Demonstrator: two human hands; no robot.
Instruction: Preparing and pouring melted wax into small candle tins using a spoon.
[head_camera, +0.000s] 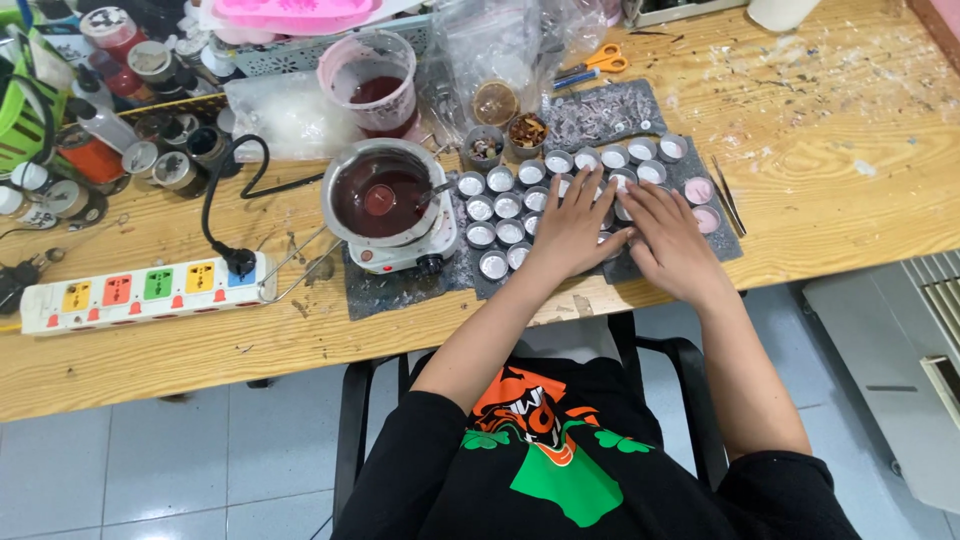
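Tealight cups (497, 207), small silver rounds in rows on dark mat (400, 292), mid desk (820, 120), just right of melting pot (381, 192) w/ dark red wax. Left hand (572, 228) & right hand (668, 238) lie flat over cups, fingers spread, holding nothing. Tweezers (728, 195) at mat's right edge.

Small cups (497, 208) sit in rows on a mat (690, 240) near the worktop's (840, 150) front edge. Left of them stands a pot (380, 195) on a hotplate (405, 252). A power strip (140, 290) lies further left; scissors (598, 62) lie behind, toward the back edge.
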